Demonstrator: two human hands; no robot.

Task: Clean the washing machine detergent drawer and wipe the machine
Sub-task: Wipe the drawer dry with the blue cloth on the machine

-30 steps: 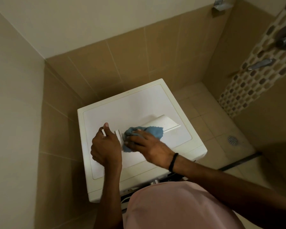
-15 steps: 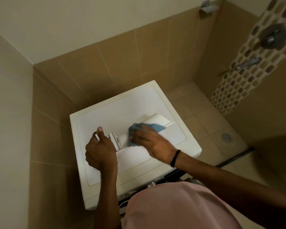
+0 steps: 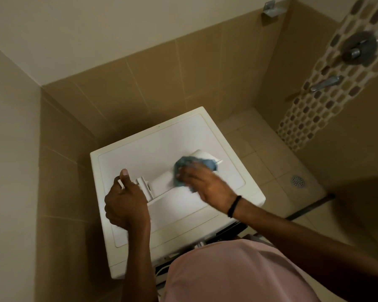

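The machine point(image 3: 162, 136) stands in the tiled corner, its white top facing up and its left side close to the wall. The drawer point(image 3: 162, 185) is out of its slot and lies slantwise across that top, long and white, its near-left end towards the person and its far end pointing to the back right.

At the left end, the left hand point(image 3: 127, 205) grips the drawer's front piece. Its fingers are curled round the edge and its thumb stands up along the side. Just right of that hand, the ribbed white part of the drawer shows bare.

Further right, a blue cloth point(image 3: 184, 164) is bunched on the drawer's far half. The right hand point(image 3: 205, 184) lies on top of the cloth, and both are smeared with blur. It seems to be clutching the cloth, since blue shows past the fingertips and again under the palm, but the fingers are not sharp. A dark band point(image 3: 234, 207) circles that wrist, and the forearm runs off to the lower right over a pink shirt point(image 3: 238, 273).

Right of the machine, the floor tiles hold a round drain point(image 3: 297, 181). On the right wall, a mosaic strip point(image 3: 310, 114) carries a metal spout point(image 3: 326, 83) with a round valve point(image 3: 358, 47) above it.
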